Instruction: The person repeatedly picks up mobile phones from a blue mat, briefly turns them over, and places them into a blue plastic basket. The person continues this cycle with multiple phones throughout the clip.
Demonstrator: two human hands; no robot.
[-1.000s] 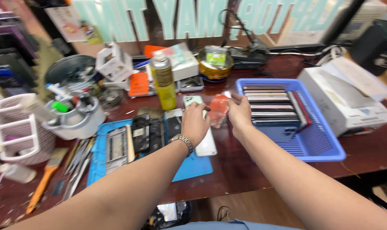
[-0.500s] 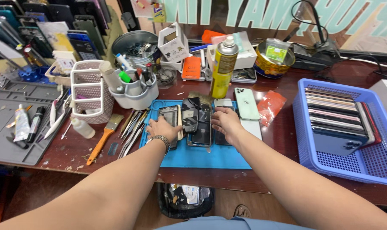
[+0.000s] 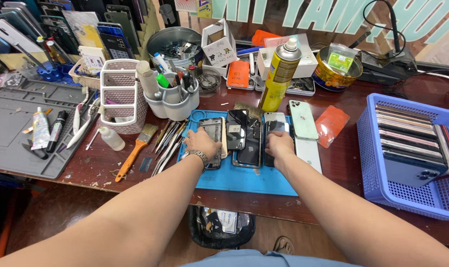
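My left hand (image 3: pixel 203 142), with a metal watch on its wrist, lies on a dark phone (image 3: pixel 212 129) at the left of the blue work mat (image 3: pixel 244 179). My right hand (image 3: pixel 279 147) rests on another dark phone (image 3: pixel 276 127) toward the mat's right. Between them lie two more dark phone bodies (image 3: pixel 244 136), side by side. A pale green phone back (image 3: pixel 303 119) and a white phone (image 3: pixel 309 153) lie just right of my right hand. Whether either hand actually grips its phone is unclear.
A yellow spray can (image 3: pixel 279 76) stands behind the mat. A blue basket (image 3: pixel 372 163) of stacked phones sits right. Left are a grey tool cup (image 3: pixel 172 104), a white rack (image 3: pixel 118 94), an orange-handled brush (image 3: pixel 135 151), tweezers (image 3: pixel 166 143), a grey mat (image 3: pixel 12 133).
The view swung left from the blue basket to the blue mat. Both hands left the basket side and came down on the phones on the mat.
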